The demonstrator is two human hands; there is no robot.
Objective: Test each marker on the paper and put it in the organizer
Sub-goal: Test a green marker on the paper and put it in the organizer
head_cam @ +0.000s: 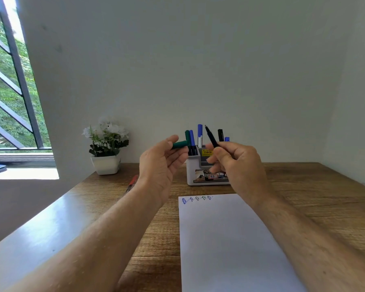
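Marker [211,136], head view: dark, uncapped, tip up, pinched in the right hand [233,163], fingers closed around its lower barrel. Green cap [179,144]: gripped between thumb and fingers of the left hand [160,165], held well apart from the marker tip. Both hover above the wooden table [303,186], in front of the organizer. Organizer [193,171]: white, at 12 o'clock from the paper, several markers standing in it. Paper [230,239]: white sheet, five small scribbles [197,199] along its top edge. Red pen [133,182]: lying at 10 o'clock from the paper, partly hidden by the left wrist. Potted plant [106,144]: at 9 o'clock from the organizer. Risk, as judged: recapping untested, or the bare tip marking skin or wood.
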